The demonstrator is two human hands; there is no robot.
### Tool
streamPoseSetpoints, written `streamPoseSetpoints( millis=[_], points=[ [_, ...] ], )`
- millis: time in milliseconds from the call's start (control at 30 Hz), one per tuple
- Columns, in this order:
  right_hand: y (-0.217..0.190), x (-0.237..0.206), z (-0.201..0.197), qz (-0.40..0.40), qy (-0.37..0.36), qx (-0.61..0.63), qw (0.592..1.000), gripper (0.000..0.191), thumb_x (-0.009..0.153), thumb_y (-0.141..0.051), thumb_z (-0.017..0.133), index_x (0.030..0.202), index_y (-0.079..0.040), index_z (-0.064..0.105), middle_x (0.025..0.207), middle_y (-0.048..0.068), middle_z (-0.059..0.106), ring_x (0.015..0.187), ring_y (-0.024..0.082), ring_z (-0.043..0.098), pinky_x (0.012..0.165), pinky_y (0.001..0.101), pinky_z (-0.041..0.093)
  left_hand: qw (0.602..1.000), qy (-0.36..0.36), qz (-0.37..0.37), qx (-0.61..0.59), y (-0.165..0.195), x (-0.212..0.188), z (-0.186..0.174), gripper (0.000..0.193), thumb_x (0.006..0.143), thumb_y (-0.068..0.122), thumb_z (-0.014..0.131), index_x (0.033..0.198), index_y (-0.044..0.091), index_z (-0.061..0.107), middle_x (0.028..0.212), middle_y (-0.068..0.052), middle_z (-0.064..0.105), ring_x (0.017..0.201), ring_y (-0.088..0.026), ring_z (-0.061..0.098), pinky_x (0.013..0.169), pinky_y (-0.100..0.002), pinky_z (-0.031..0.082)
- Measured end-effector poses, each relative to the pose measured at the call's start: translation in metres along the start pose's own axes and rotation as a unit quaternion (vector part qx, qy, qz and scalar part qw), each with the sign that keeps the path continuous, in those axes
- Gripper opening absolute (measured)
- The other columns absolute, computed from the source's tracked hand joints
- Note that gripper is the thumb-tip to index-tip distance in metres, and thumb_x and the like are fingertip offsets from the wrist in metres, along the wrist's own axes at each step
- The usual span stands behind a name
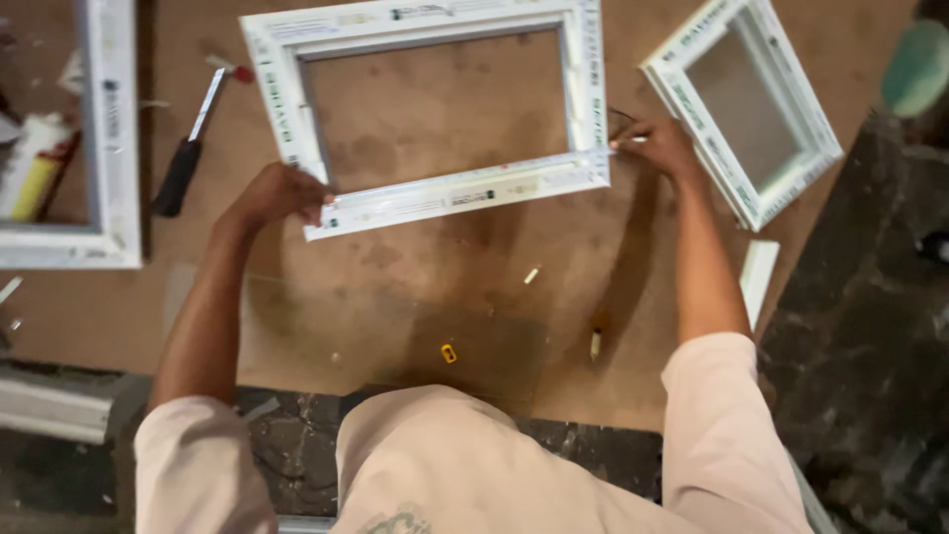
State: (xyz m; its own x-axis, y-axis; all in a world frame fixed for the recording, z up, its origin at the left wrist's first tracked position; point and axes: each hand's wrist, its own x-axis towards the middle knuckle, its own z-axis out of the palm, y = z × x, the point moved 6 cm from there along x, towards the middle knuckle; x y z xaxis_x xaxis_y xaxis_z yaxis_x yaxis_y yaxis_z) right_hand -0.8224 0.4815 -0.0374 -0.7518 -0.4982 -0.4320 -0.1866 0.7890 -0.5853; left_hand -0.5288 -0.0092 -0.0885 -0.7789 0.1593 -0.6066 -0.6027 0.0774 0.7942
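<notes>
While both arms stretch forward over the brown board, the white window frame lies flat on it between the two hands, its long axis running left to right with a slight tilt, the left end sitting nearer the person than the right. At the frame's near-left corner the left hand is curled shut around the edge, fingers wrapped onto the profile. At the frame's near-right corner the right hand touches the end of the near rail, fingers pinched together on something thin and dark that is too small to make out; both hands are equally close, each on its own corner. Left of the frame, well apart, a black-handled tool lies with its metal shaft pointing away from the person, and past it another white frame is cut off by the picture edge. Right of the frame, a smaller white frame lies askew on the board's corner, with a short white strip nearer the person.
</notes>
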Motion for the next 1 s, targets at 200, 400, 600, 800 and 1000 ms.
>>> streamPoseSetpoints(
  millis=[200,400,600,800,1000],
  points=[
    [-0.002,0.003,0.002,0.027,-0.002,-0.057,0.998,0.030,0.081,-0.039,0.086,0.096,-0.014,0.083,0.092,0.004,0.078,0.083,0.020,0.072,0.078,0.0334,0.052,0.998,0.028,-0.049,0.021,-0.006,0.004,0.000,0.020,0.091,0.008,0.072,0.102,-0.009,0.076,0.073,-0.017,0.073,0.065,-0.021,0.071,0.065,-0.035,0.060],
    [-0.009,0.009,0.006,0.008,-0.001,-0.109,0.994,0.040,0.077,-0.049,0.087,0.090,-0.012,0.082,0.090,0.004,0.075,0.083,0.024,0.070,0.074,0.0378,0.050,0.998,0.024,-0.048,0.039,-0.005,0.007,0.004,0.021,0.091,0.008,0.072,0.103,-0.009,0.077,0.073,-0.016,0.074,0.064,-0.020,0.070,0.065,-0.034,0.058],
    [-0.005,0.013,0.004,0.018,-0.008,-0.142,0.990,0.043,0.076,-0.054,0.086,0.090,-0.013,0.082,0.092,0.005,0.075,0.085,0.026,0.070,0.075,0.0392,0.051,0.999,0.016,-0.031,0.032,-0.008,0.010,0.002,0.021,0.092,0.008,0.072,0.102,-0.010,0.076,0.074,-0.015,0.074,0.064,-0.019,0.070,0.063,-0.032,0.059],
    [-0.004,0.014,0.004,0.043,-0.010,-0.147,0.988,0.044,0.074,-0.055,0.087,0.091,-0.015,0.083,0.093,0.005,0.076,0.087,0.027,0.070,0.078,0.0392,0.052,0.998,0.014,-0.048,0.026,-0.006,0.012,0.005,0.021,0.093,0.009,0.072,0.103,-0.009,0.076,0.075,-0.015,0.074,0.064,-0.019,0.070,0.062,-0.033,0.058],
    [-0.008,0.012,0.003,0.037,-0.005,-0.152,0.988,0.045,0.074,-0.056,0.087,0.092,-0.015,0.083,0.094,0.005,0.076,0.088,0.027,0.071,0.079,0.0397,0.053,0.998,0.023,-0.055,0.032,-0.002,0.010,0.006,0.021,0.092,0.008,0.074,0.103,-0.008,0.077,0.075,-0.014,0.074,0.064,-0.019,0.070,0.063,-0.032,0.058]
  ],
)
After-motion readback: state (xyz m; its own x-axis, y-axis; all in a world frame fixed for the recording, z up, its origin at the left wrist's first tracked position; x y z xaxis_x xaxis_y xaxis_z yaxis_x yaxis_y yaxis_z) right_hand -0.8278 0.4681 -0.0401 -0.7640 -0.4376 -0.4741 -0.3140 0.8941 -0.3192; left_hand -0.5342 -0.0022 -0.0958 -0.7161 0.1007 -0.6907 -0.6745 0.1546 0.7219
